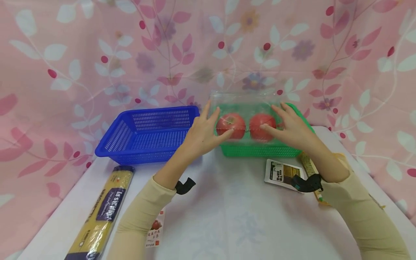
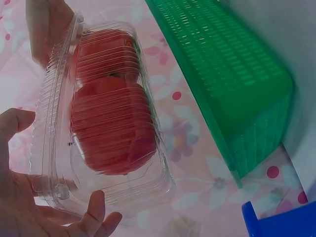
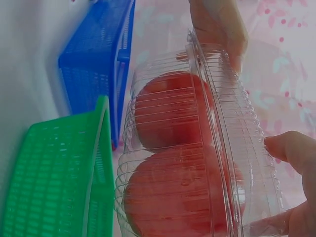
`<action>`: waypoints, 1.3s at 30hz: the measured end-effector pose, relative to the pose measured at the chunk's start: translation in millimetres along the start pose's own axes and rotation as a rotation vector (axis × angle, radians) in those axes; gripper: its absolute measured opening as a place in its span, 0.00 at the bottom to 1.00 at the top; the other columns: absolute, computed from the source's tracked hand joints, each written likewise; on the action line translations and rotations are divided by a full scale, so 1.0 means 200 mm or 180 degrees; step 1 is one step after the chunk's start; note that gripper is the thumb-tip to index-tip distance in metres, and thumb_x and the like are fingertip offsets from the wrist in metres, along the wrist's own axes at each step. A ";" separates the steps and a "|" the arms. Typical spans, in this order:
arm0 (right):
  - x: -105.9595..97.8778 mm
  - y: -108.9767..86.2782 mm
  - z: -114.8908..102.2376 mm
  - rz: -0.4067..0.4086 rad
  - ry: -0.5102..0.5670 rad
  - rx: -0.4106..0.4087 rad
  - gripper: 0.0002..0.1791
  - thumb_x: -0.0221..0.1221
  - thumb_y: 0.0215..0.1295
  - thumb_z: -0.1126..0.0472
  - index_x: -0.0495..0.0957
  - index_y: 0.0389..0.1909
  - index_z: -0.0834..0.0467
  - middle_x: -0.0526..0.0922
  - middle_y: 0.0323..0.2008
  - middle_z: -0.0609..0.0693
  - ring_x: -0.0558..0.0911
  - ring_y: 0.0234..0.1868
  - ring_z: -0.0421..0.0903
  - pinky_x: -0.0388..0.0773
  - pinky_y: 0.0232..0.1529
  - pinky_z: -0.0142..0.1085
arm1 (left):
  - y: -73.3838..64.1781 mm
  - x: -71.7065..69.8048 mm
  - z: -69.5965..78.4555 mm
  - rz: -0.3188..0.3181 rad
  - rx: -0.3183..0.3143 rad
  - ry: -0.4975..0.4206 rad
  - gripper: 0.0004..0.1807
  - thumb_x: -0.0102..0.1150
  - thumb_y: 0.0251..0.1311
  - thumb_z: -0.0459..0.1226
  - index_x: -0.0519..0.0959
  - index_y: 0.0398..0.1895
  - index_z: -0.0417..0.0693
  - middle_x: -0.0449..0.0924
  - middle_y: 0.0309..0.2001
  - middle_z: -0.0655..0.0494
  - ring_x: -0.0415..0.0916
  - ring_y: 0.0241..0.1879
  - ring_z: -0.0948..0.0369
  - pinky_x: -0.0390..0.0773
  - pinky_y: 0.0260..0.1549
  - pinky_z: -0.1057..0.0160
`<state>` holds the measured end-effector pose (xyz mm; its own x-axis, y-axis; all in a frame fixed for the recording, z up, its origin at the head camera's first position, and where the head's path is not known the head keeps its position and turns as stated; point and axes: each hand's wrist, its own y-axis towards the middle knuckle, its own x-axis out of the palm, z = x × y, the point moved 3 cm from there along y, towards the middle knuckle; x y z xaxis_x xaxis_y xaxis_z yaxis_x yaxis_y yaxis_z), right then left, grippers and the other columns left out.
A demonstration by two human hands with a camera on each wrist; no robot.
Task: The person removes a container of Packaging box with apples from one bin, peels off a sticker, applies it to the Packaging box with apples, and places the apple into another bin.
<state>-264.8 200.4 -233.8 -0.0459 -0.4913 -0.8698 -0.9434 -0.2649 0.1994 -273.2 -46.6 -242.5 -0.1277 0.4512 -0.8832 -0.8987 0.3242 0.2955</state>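
Observation:
Both hands hold a clear plastic clamshell box [image 1: 245, 97] over the green basket [image 1: 260, 151]. Two red, round tomato-like fruits, one on the left [image 1: 235, 131] and one on the right [image 1: 258, 135], show through its ribbed walls. My left hand [image 1: 203, 133] grips the box's left end, thumb along the near side and fingers round the end. The right end is in the grip of my right hand [image 1: 294, 126], its thumb on the near side too. In both wrist views the box, as in the left one [image 2: 116, 192], looks closed and stands apart from the basket.
A blue basket [image 1: 151, 159] stands left of the green one. Farther left lies a spaghetti pack [image 1: 102, 213]. A white-edged pouch [image 1: 282, 173] lies before the green basket, with a yellowish packet [image 1: 308, 164] partly under the right arm. A printed card [image 1: 154, 234] shows beside the left sleeve.

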 end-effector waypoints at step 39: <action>0.21 -0.32 -0.20 -0.0364 0.0248 -0.0411 0.45 0.55 0.59 0.39 0.51 0.70 0.57 0.42 0.71 0.57 0.61 0.62 0.61 0.73 0.44 0.53 | -0.56 -0.08 -0.13 0.0069 0.0254 0.0122 0.45 0.55 0.52 0.60 0.58 0.68 0.43 0.42 0.71 0.46 0.60 0.60 0.41 0.70 0.48 0.43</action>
<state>-193.1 164.1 -266.3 0.0895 -0.5133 -0.8535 -0.8908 -0.4246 0.1619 -181.7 -112.3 -270.1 -0.1640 0.4271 -0.8892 -0.8594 0.3807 0.3414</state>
